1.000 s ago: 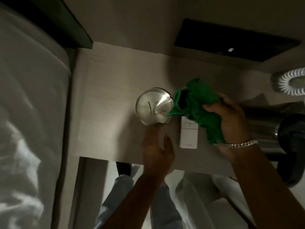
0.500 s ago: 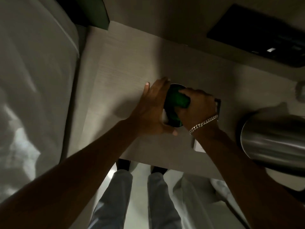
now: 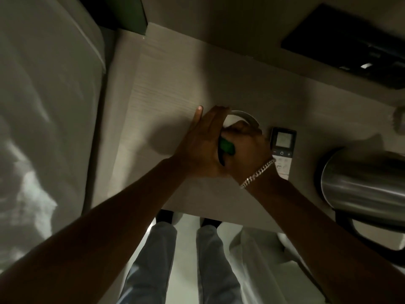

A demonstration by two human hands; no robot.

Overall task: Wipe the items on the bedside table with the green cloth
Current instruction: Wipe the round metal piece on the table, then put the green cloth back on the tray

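Observation:
A round silvery metal dish (image 3: 245, 117) sits on the pale wooden bedside table (image 3: 166, 88); only its far rim shows past my hands. My left hand (image 3: 201, 141) curves around the dish's left side. My right hand (image 3: 245, 145), with a chain bracelet at the wrist, presses the bunched green cloth (image 3: 226, 147) down on the dish. Just a small patch of the cloth is visible between the hands. A white remote control (image 3: 282, 150) with a small screen lies flat right of the dish.
A steel kettle (image 3: 363, 189) with a black handle stands at the table's right end. The bed (image 3: 43, 128) with white sheets runs along the left. A dark wall panel (image 3: 350, 40) is at the back right. My legs and the floor are below the front edge.
My left hand slid up from the table's front to grip the dish's left side. My right hand brought the cloth from the remote onto the dish, leaving the remote uncovered.

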